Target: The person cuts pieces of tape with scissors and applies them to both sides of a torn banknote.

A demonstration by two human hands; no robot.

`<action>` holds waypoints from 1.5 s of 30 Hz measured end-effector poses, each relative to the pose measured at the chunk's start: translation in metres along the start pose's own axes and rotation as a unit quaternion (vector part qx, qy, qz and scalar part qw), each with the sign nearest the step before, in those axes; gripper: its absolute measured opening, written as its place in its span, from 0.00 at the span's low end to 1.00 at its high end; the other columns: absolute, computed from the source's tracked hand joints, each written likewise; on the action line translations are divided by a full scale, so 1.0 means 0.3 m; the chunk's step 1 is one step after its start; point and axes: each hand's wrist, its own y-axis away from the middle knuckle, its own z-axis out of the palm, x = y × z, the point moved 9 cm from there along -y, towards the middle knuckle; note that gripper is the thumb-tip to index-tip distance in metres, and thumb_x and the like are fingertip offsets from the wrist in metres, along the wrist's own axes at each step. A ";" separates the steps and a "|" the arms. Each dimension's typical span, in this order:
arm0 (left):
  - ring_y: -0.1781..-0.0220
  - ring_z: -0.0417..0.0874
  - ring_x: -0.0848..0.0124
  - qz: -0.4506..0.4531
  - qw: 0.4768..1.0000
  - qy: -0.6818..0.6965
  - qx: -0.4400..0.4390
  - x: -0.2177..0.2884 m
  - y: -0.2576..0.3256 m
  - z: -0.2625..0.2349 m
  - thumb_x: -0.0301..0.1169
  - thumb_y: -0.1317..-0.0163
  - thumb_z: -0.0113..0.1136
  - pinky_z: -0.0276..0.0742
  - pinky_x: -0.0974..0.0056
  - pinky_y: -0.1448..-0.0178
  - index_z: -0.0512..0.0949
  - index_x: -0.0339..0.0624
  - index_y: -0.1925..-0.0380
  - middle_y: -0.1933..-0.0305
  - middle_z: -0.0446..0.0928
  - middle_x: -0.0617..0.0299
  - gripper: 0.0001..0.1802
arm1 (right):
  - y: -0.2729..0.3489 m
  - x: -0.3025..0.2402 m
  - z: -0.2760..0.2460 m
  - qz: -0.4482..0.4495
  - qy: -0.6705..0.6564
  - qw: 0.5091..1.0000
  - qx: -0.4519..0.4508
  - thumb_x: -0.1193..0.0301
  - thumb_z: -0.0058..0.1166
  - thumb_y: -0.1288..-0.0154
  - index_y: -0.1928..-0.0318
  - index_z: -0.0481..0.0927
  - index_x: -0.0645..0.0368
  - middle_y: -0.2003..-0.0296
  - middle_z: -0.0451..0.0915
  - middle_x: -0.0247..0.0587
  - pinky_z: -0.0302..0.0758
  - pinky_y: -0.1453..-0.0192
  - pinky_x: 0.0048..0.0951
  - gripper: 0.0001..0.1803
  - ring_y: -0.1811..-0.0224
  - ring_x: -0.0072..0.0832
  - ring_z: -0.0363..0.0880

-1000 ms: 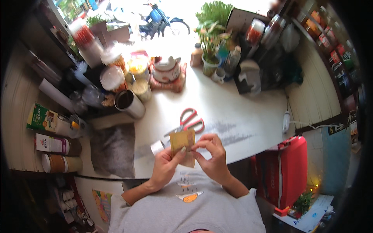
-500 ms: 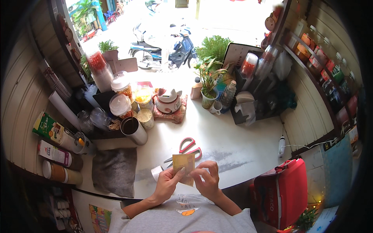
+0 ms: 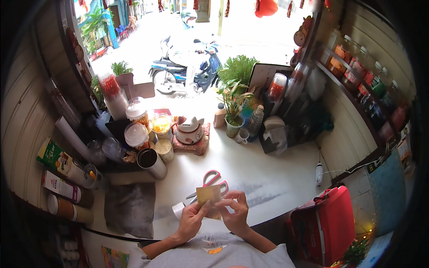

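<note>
A yellowish-brown banknote (image 3: 208,194) is held upright in front of my chest, above the near edge of the white counter. My left hand (image 3: 191,222) pinches its lower left side, thumb across the front. At its right edge, the curled fingers of my right hand (image 3: 235,213) grip the note, partly hiding it. Just beyond the note lie scissors (image 3: 212,177) with red-and-grey handles, their blades partly covered by it. A small white roll (image 3: 178,209), perhaps tape, rests left of the note.
A dark cloth (image 3: 129,210) lies at the left. Behind it stand a metal tumbler (image 3: 152,163), lidded tubs (image 3: 136,135) and a cat-shaped bank (image 3: 189,130) on a cushion. Potted plants (image 3: 233,109) line the far edge. A red bag (image 3: 322,225) is at the lower right.
The view has tilted upward slightly, so the counter and its things sit lower. Both hands keep their hold on the banknote, with only slight finger movement.
</note>
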 end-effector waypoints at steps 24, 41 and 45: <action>0.61 0.79 0.79 -0.040 0.996 0.069 -0.033 0.055 0.014 0.023 0.35 0.30 0.50 0.76 0.71 0.54 0.76 0.31 0.52 0.60 0.80 0.60 0.17 | -0.003 -0.034 0.012 -0.084 -0.029 0.995 -0.042 0.75 0.68 0.53 0.75 0.80 0.53 0.65 0.67 0.35 0.66 0.55 0.29 0.08 0.59 0.30 0.68; 0.60 0.80 0.77 -0.078 0.991 0.087 -0.065 0.049 0.015 0.036 0.35 0.30 0.50 0.78 0.70 0.52 0.76 0.29 0.53 0.60 0.80 0.59 0.17 | 0.001 0.015 0.027 -0.033 -0.226 0.961 -0.153 0.74 0.68 0.54 0.76 0.79 0.54 0.58 0.64 0.36 0.64 0.45 0.37 0.09 0.52 0.29 0.66; 0.60 0.80 0.78 -0.084 0.991 0.084 -0.066 0.043 0.020 0.034 0.34 0.30 0.50 0.78 0.70 0.53 0.76 0.29 0.53 0.60 0.81 0.59 0.17 | 0.004 0.011 0.030 -0.032 -0.267 0.946 -0.180 0.74 0.69 0.55 0.77 0.79 0.54 0.57 0.64 0.35 0.63 0.42 0.40 0.09 0.51 0.29 0.65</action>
